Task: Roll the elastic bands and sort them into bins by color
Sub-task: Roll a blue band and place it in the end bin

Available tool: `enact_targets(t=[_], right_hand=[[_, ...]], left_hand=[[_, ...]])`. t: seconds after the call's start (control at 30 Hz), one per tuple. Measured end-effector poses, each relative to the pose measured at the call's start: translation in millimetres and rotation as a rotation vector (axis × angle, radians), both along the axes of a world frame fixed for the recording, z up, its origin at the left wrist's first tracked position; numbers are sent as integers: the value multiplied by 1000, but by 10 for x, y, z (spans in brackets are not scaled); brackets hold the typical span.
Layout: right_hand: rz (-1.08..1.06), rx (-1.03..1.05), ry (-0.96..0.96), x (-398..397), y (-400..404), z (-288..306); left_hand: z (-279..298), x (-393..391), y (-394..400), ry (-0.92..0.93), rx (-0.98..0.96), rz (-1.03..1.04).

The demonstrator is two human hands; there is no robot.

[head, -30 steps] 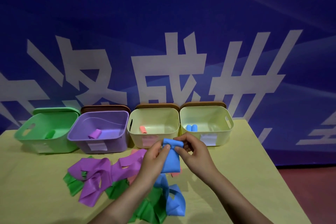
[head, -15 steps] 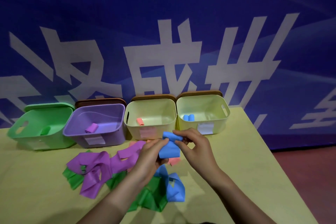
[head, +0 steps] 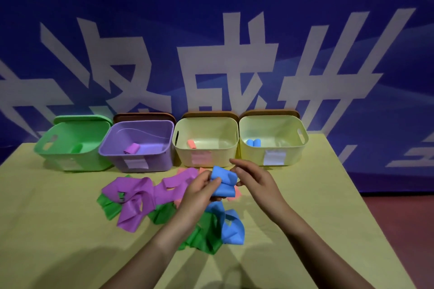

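The left hand [head: 199, 189] still pinches the half-rolled blue band [head: 222, 180] above the loose pile on the yellow surface [head: 58, 230]; the right hand [head: 256, 178] has let go since half a second ago (fingers now spread, just beside the roll), before the right-end yellow bin [head: 273, 157]

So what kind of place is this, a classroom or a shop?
Probably neither: it looks like a staged work table set up for a sorting exercise. A big blue banner hangs behind the yellow table, and labelled bins stand in a row.
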State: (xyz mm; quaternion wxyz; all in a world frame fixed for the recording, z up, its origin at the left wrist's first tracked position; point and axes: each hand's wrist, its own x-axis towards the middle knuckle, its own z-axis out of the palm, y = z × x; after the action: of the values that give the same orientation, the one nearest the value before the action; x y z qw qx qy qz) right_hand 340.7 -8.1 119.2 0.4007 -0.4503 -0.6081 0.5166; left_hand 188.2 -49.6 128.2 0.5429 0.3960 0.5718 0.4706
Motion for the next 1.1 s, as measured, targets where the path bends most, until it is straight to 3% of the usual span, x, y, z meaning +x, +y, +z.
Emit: enact_targets(t=[0.13,0.47,0.57,0.77,0.93,1.1], right_hand=[[106,0,-165,60,45,16],[39,223,-214,-13,209,121],[18,201,-131,-82,280,153],[-105,135,48,-246,427,214],[-160,115,82,-212,394,131],[-152,297,-43,-206,322,61]], left_hand=[[-27,46,36,19,31,-79],[41,66,244,169,218,7],[96,37,340,107,237,47],[151,47,531,-253,84,138],[153,71,515,-236,27,139],[181,43,500,-203,-23,145]])
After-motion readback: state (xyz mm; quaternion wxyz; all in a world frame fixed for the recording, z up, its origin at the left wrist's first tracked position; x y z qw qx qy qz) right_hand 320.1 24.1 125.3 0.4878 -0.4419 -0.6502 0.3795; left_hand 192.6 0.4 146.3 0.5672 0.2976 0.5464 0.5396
